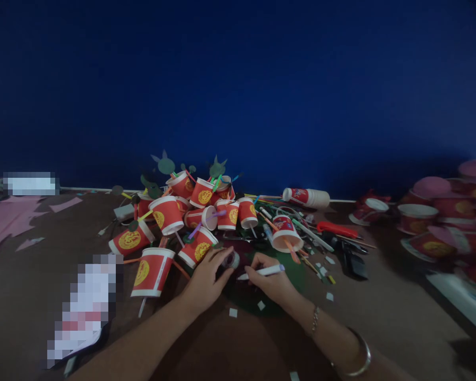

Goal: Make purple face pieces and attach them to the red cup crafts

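A single view, from a camera worn on the person's head, looks forward and down over the table (365, 309). It faces the table's far edge, which runs across the picture a little below mid-height, with a blue wall (238, 95) filling the part above. The forearms rise from the bottom of the frame, closest to the lens; the left hand (208, 272) and right hand (267, 272) lie near the middle, below centre, at close range, while the far edge is farther off.
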Motion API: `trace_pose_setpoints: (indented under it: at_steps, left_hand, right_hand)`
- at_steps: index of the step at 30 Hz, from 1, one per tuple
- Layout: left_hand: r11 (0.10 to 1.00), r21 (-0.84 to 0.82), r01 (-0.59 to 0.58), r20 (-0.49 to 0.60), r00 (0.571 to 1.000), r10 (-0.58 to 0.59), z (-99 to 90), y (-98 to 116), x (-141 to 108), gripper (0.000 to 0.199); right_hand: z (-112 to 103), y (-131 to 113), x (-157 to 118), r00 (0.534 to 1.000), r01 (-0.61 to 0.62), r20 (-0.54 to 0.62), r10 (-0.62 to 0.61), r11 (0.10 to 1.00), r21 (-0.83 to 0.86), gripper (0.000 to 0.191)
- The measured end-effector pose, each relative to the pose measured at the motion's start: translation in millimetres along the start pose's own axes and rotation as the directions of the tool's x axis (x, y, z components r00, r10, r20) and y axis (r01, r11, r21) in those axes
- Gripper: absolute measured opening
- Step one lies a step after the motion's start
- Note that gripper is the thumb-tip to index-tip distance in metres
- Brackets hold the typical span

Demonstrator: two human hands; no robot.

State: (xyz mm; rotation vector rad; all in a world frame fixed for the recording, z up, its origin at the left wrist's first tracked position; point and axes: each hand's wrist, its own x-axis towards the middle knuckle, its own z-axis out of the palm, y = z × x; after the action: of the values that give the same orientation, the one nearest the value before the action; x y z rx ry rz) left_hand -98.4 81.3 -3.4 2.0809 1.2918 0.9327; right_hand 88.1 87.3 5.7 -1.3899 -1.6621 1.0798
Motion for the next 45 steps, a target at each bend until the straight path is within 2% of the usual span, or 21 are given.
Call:
trace_pose_setpoints:
  at_steps: [4, 21, 45]
  left_hand:
    - [1.0, 0.008, 0.018, 0.009, 1.0, -0.018, 0.2, 0.9, -0.4, 0.041]
    - [0.999, -0.007, -0.032, -0.019, 0.999, 0.032, 2.4, -3.3, -0.5, 0.041]
    - [1.0, -0.009, -0.022, -0.016, 1.0, 0.021, 1.4, -2.6, -0.2, 0.041]
  right_hand:
    - [0.2, -1.5, -0.1, 1.0, -0.004, 0.002, 0.004, 1.0, -0.023, 0.023]
    - [-0.2, -1.7, -0.4, 0.999, 0.04, -0.002, -0.04, 0.997, -0.071, 0.023]
    - [-1.3, -0.4, -1.4, 0.997, 0.034, 0.067, -0.032, 0.999, -0.029, 0.021]
